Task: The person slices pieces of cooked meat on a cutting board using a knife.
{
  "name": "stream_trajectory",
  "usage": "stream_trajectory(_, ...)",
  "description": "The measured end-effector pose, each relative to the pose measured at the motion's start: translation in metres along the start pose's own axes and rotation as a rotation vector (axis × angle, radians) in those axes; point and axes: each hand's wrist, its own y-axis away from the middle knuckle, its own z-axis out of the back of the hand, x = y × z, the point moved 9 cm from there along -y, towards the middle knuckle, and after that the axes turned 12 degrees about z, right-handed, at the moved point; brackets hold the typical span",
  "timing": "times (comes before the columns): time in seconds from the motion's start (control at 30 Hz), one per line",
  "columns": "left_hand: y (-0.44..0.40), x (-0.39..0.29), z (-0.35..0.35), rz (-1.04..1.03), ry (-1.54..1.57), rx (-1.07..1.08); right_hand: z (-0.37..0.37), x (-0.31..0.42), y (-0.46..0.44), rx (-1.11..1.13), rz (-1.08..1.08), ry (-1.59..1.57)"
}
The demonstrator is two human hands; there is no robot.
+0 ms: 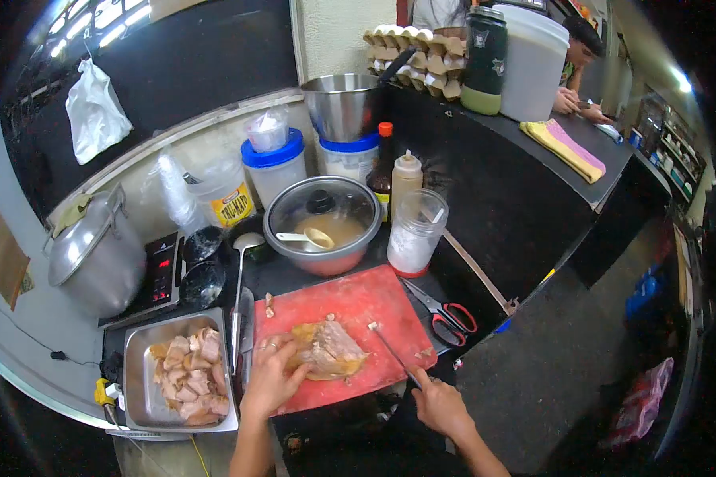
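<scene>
A piece of pale cooked meat with yellowish skin lies on the red cutting board. My left hand grips its left side, thumb and fingers pressed against it. In my right hand is a knife, held by the handle. Its blade points up and left over the board, apart from the meat, with a small scrap near the tip. Small meat bits sit at the board's upper left. Left of the board, a steel tray contains several chunks of cut meat.
Scissors lie right of the board, a ladle left. Behind stand a lidded bowl, a jar, a sauce bottle and tubs. A large pot stands far left. Another person is at the counter, upper right.
</scene>
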Motion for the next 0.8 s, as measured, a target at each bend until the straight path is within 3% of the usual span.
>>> stream_trajectory(0.3, -0.004, -0.002, -0.022, -0.012, -0.037, 0.034, -0.002, 0.0, 0.001, -0.029, 0.039, 0.051)
stream_trajectory(0.47, -0.008, -0.004, -0.03, -0.019, -0.035, 0.065, 0.035, 0.038, 0.001, -0.276, 0.182, -0.01)
stream_trajectory(0.8, -0.014, -0.007, -0.041, -0.002, 0.001, 0.084, 0.02, 0.064, -0.002, -0.111, 0.315, 0.02)
